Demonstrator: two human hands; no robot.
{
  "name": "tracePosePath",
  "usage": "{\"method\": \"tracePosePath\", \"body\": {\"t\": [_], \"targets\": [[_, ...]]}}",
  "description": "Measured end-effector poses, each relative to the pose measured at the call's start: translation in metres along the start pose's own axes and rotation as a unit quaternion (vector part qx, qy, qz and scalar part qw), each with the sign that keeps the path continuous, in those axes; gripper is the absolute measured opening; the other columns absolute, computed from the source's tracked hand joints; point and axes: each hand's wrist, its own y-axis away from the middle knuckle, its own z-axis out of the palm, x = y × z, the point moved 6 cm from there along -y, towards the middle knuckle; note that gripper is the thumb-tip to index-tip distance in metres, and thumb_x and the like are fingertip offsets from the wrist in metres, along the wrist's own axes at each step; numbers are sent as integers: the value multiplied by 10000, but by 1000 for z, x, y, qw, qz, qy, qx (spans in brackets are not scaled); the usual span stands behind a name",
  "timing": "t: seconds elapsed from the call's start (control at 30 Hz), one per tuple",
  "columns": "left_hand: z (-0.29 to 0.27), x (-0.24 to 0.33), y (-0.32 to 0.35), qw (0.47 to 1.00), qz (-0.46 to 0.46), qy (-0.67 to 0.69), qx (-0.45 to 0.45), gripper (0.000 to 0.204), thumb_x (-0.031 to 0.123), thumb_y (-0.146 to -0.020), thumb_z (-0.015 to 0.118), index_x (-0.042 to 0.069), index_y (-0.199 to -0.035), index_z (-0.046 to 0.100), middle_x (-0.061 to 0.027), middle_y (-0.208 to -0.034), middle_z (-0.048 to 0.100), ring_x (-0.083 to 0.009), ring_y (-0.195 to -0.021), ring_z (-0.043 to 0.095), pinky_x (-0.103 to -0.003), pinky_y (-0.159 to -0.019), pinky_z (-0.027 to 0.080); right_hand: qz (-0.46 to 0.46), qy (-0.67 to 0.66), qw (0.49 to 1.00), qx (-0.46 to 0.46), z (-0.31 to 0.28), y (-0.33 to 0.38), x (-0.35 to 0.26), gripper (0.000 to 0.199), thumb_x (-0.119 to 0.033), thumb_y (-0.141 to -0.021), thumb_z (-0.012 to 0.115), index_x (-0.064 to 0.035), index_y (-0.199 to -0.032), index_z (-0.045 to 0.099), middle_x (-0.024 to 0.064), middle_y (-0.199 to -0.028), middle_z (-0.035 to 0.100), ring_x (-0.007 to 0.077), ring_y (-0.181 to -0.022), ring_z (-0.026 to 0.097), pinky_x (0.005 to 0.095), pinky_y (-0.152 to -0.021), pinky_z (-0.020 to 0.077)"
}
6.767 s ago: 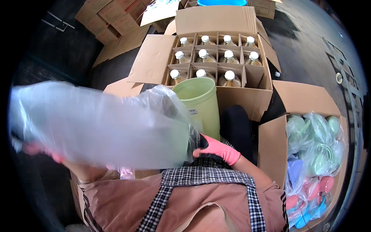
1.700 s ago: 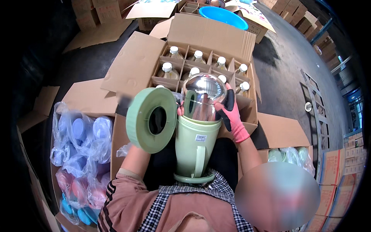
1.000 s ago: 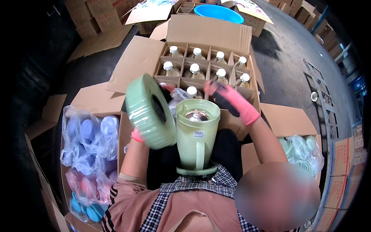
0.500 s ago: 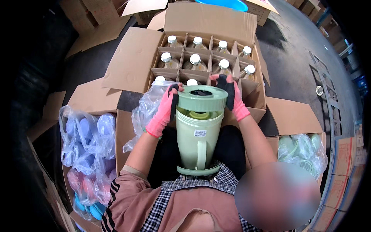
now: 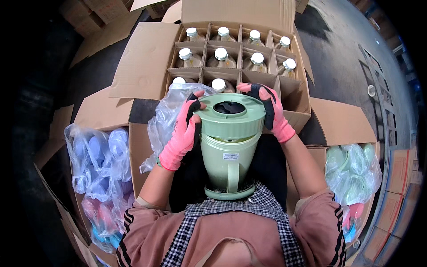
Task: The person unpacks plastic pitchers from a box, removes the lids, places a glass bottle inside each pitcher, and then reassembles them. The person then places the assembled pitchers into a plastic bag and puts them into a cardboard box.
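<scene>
Between my legs stands a light green plastic jug body [image 5: 218, 171] with a side handle [image 5: 233, 177], a pale label and a flared green rim at the end nearest me. On its wide far end sits a round green cover [image 5: 229, 129] with a dark round centre. The cover is slightly tilted; a narrow gap shows along its near edge. My left hand [image 5: 181, 133], in a pink and black glove with bare fingertips, grips the cover's left side. My right hand [image 5: 275, 111], gloved alike, holds its right side, fingers bent over the edge.
Ahead, a divided carton [image 5: 138, 62] holds several clear bottles [image 5: 221, 55] with white caps. A crumpled plastic bag [image 5: 167, 113] lies left of the jug. Left, an open carton holds bagged purple, pink and blue parts [image 5: 100, 151]; right, another holds bagged green parts [image 5: 351, 171].
The cover has come down onto the jug body, narrowing the gap between them. Both hands have moved down with it. My view has shifted slightly.
</scene>
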Motion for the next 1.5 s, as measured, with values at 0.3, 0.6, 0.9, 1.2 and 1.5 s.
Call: {"method": "tracePosePath", "body": {"t": [0.3, 0.6, 0.9, 1.2, 1.5], "targets": [[5, 30, 4, 997, -13, -81, -6, 395, 145, -811, 536, -28, -1141, 404, -212, -1225, 424, -311, -1086, 441, -372, -940, 333, 20, -76, 997, 11, -5, 2, 18, 429, -313, -900, 377, 50, -1067, 532, 154, -1098, 544, 194, -1035, 503, 308, -922, 367], [-12, 11, -5, 983, -137, 100, 67, 1138, 681, -523, 663, -10, -1325, 243, -138, -1337, 300, -231, -1209, 335, -358, -992, 277, 141, -66, 986, 63, 19, 14, 6, 417, -310, -892, 429, 21, -1142, 474, 83, -1041, 545, 138, -984, 499, 262, -868, 387], [-3, 27, 12, 995, -86, -28, 38, 917, 654, -579, 651, -24, -1150, 410, -199, -1301, 332, -289, -1187, 356, -383, -964, 307, 55, -129, 990, 15, 14, 19, 17, 355, -226, -856, 452, 28, -1098, 506, 61, -996, 547, 109, -911, 495, 239, -824, 385], [-5, 49, 15, 978, 69, -176, -91, 732, 584, -704, 584, 6, -1132, 449, -187, -1202, 458, -363, -1223, 320, -481, -1000, 240, -162, 234, 958, -36, 9, 36, -27, 365, -230, -836, 515, 12, -1109, 529, 154, -1178, 481, 298, -1140, 428, 356, -959, 330], [-3, 59, 12, 931, 151, -280, -176, 760, 380, -536, 785, -28, -1083, 451, -203, -1106, 526, -383, -1105, 457, -476, -942, 338, -293, 491, 809, -136, 27, 64, -62, 573, -378, -558, 729, -8, -936, 510, 129, -962, 518, 320, -866, 510, 375, -794, 440]]}}
